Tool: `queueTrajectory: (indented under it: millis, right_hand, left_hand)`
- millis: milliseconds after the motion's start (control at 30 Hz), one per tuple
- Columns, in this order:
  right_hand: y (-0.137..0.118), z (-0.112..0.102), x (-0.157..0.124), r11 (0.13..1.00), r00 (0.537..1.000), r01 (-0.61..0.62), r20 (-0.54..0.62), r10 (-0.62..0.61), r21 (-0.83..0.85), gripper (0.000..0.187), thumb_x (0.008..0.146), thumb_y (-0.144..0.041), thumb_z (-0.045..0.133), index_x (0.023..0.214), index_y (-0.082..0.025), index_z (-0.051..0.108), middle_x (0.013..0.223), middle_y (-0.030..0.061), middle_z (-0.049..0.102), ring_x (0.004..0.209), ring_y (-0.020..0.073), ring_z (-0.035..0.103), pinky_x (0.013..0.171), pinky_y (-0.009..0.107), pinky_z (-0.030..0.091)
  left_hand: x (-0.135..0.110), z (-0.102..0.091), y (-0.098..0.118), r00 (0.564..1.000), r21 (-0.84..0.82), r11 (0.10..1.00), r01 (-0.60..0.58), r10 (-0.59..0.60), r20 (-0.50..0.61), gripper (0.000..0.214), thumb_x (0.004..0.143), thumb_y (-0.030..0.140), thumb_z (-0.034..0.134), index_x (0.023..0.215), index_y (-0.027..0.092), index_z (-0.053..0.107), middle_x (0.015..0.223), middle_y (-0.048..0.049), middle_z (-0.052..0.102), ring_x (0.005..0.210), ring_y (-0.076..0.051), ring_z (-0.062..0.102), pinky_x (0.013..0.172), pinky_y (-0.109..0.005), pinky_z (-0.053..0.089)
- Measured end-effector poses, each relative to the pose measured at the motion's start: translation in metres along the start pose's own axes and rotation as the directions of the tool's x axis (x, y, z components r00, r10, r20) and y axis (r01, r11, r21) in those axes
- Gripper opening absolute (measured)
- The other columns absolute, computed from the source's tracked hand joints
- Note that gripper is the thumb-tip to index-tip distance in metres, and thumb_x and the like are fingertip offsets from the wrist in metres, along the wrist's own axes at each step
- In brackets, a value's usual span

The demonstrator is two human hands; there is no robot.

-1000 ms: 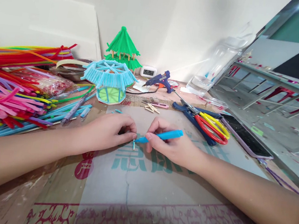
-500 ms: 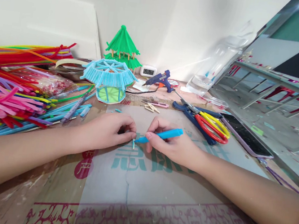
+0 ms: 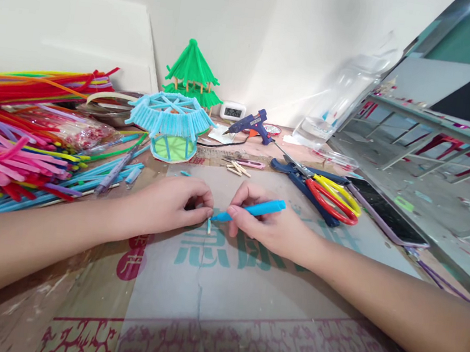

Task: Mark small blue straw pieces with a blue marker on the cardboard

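Left hand (image 3: 180, 201) pinches a short, part-blue wooden stick (image 3: 209, 227), right hand (image 3: 261, 225) a slim blue marker (image 3: 266, 207); pale wooden sticks (image 3: 241, 169) lie uncoloured.

Small stick (image 3: 209, 229) partly hidden by left hand (image 3: 174, 201), pipe cleaners (image 3: 10, 158) cut off by picture's edge

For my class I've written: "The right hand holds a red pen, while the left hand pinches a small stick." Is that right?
Not quite: the pen is blue, not red, as the head view shows. The rest stands: the right hand holds it, while the left hand pinches a small stick.
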State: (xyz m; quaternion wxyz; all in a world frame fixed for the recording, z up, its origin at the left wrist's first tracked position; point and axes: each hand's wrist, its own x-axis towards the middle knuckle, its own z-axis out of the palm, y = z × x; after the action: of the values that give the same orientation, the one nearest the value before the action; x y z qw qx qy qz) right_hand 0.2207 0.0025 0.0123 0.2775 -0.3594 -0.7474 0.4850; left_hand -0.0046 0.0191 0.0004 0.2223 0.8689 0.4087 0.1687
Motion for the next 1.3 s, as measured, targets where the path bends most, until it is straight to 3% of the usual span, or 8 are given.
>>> queueTrajectory:
  millis: [267,467,667,1300]
  right_hand:
    - [0.0014,-0.0005,-0.0027,0.999,0.995,-0.018,0.094,0.014,0.043,0.019,0.092,-0.033,0.058,0.081,-0.023,0.048,0.061,0.0,0.068,0.055,0.014,0.061,0.05,0.024,0.04]
    - [0.001,0.0002,-0.0022,0.999,0.999,-0.002,0.032,0.001,0.032,0.019,0.09,-0.032,0.061,0.08,-0.022,0.048,0.061,0.0003,0.069,0.056,0.0131,0.06,0.053,0.024,0.043]
    - [0.0009,-0.0002,-0.0033,0.999,0.995,-0.021,0.099,0.017,0.038,0.019,0.091,-0.033,0.061,0.081,-0.022,0.049,0.062,0.0006,0.068,0.055,0.0143,0.061,0.05,0.025,0.04]
    - [0.0042,-0.001,-0.0048,1.0,0.995,-0.007,0.101,0.004,0.03,0.022,0.093,-0.039,0.06,0.085,-0.022,0.05,0.065,0.0006,0.07,0.058,0.014,0.064,0.051,0.025,0.044]
  left_hand:
    - [0.0006,-0.0003,0.0003,1.0,0.002,1.0,0.005,-0.005,0.004,0.02,0.088,0.036,0.055,0.086,0.019,0.067,0.075,0.0005,0.064,0.065,-0.013,0.055,0.057,-0.024,0.036]
    - [0.0005,0.0007,0.001,1.0,0.008,1.0,0.014,-0.014,0.0,0.022,0.089,0.038,0.056,0.086,0.019,0.067,0.074,0.0006,0.064,0.064,-0.013,0.055,0.057,-0.025,0.036]
    - [0.0012,0.0012,-0.0004,1.0,0.001,1.0,-0.002,0.002,-0.004,0.019,0.088,0.036,0.056,0.086,0.02,0.067,0.076,0.0007,0.064,0.065,-0.013,0.055,0.058,-0.025,0.036]
    - [-0.0004,0.0006,0.003,1.0,0.002,1.0,-0.009,0.009,-0.005,0.017,0.088,0.032,0.056,0.085,0.019,0.066,0.075,0.0009,0.064,0.065,-0.013,0.055,0.059,-0.025,0.036]
